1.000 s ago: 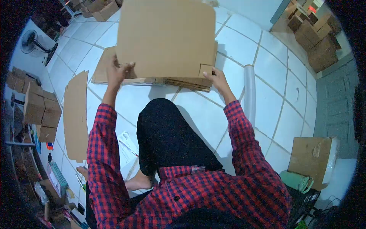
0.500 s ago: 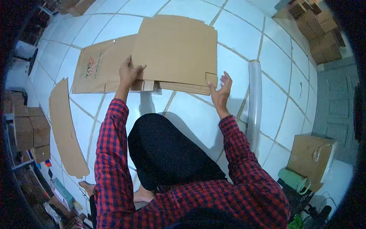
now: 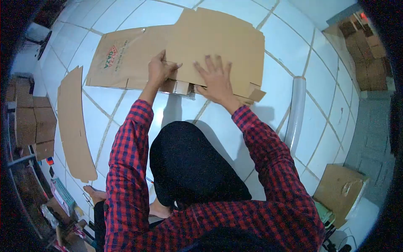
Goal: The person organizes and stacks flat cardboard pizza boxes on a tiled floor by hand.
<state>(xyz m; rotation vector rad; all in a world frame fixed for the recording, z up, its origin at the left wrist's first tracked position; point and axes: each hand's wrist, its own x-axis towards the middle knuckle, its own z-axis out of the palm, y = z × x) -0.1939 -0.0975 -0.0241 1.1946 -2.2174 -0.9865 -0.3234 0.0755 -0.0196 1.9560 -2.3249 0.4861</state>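
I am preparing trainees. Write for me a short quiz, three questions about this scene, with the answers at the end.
1. Multiple choice. How are the fingers of the right hand on the top cardboard sheet?
a) Spread
b) Closed in a fist
c) Interlaced with the other hand's

2. True or false? The pale roll lies on the person's left side.

3. Short answer. Which is nearer to the left hand: the printed brown packet or the long, loose cardboard piece?

Key: 1: a; 2: false; 3: the printed brown packet.
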